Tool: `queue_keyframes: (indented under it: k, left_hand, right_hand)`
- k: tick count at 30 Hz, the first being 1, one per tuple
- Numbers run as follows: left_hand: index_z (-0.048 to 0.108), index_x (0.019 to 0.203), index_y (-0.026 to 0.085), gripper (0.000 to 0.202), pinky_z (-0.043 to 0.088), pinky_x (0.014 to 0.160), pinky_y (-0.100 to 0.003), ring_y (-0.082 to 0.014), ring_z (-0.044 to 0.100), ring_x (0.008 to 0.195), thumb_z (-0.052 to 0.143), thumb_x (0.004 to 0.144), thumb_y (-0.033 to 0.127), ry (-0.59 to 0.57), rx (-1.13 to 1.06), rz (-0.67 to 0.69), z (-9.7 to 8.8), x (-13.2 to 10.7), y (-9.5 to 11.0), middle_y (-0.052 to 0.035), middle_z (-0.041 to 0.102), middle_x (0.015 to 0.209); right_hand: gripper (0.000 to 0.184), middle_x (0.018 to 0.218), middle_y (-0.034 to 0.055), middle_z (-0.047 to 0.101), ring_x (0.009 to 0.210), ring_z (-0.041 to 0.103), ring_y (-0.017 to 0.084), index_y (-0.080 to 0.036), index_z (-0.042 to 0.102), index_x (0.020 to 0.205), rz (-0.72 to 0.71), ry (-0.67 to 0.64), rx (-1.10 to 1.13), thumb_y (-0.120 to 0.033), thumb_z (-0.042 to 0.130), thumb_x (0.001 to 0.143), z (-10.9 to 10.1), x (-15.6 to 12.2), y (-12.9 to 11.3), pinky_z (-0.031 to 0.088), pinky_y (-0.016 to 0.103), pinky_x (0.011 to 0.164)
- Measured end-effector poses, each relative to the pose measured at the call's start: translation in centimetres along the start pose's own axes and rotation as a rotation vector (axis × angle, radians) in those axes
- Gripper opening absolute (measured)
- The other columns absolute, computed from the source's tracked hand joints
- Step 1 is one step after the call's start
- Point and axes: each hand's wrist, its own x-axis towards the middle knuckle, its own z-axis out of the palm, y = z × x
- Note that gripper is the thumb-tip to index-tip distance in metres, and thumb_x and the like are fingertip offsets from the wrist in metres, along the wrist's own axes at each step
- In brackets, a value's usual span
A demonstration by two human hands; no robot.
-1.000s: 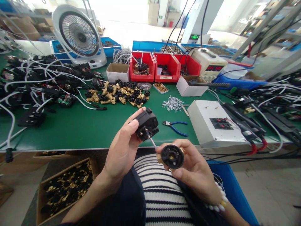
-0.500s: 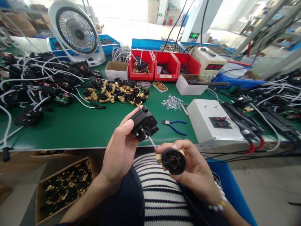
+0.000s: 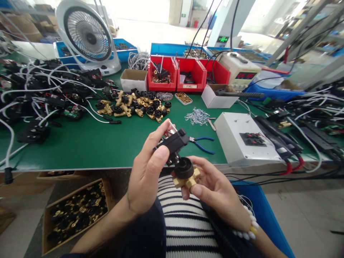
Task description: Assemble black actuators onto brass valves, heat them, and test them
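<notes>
My left hand (image 3: 146,172) grips a black plastic housing (image 3: 173,142) from which a thin pin sticks out. It holds the housing just above the table's front edge. My right hand (image 3: 212,188) holds a brass valve fitting with a black round cap (image 3: 185,172) right under the housing. The housing's underside meets the black cap. Both hands hover over my lap, in front of the green table (image 3: 88,143).
A heap of brass and black fittings (image 3: 137,105), blue-handled pliers (image 3: 201,142), metal clips (image 3: 197,116) and a white test box (image 3: 245,141) lie on the table. Red bins (image 3: 188,73), a fan (image 3: 87,36) and wired black parts (image 3: 40,93) stand behind. A carton of fittings (image 3: 72,215) sits below left.
My left hand turned the black housing over and lowered it onto the fitting. My right hand tilted the fitting so its cap faces up and raised it to meet the housing.
</notes>
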Motion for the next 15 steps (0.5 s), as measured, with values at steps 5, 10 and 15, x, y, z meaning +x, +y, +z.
queue_keyframes:
  k: [5, 10, 15]
  left_hand:
    - [0.047, 0.143, 0.028, 0.046, 0.032, 0.119, -0.042, -0.0260, 0.045, 0.137, 0.045, 0.097, 0.038, -0.062, 0.014, 0.072, 0.18, -0.31, 0.00, -0.0012, 0.053, 0.144]
    - [0.044, 0.145, 0.028, 0.046, 0.031, 0.119, -0.039, -0.0245, 0.045, 0.136, 0.044, 0.099, 0.036, -0.119, 0.188, 0.220, -0.12, -0.16, 0.42, -0.0006, 0.049, 0.147]
    - [0.039, 0.147, 0.026, 0.049, 0.031, 0.118, -0.038, -0.0242, 0.042, 0.137, 0.044, 0.099, 0.032, -0.143, 0.296, 0.327, 0.30, 0.00, 0.46, -0.0026, 0.046, 0.149]
  right_hand:
    - [0.041, 0.077, -0.0004, 0.067, 0.061, 0.064, 0.011, -0.023, 0.050, 0.116, 0.018, 0.008, 0.008, -0.037, 0.073, 0.085, -0.04, -0.02, -0.07, 0.052, 0.023, 0.059]
    - [0.038, 0.080, 0.0027, 0.070, 0.049, 0.059, 0.009, -0.021, 0.053, 0.108, 0.048, 0.009, 0.105, -0.044, 0.071, 0.084, 0.13, 0.07, -0.27, 0.043, 0.018, 0.044]
    - [0.033, 0.073, -0.0029, 0.067, 0.055, 0.064, 0.009, -0.023, 0.055, 0.110, -0.071, 0.095, 0.019, -0.036, 0.073, 0.085, 0.58, 0.07, -0.38, 0.052, 0.019, 0.054]
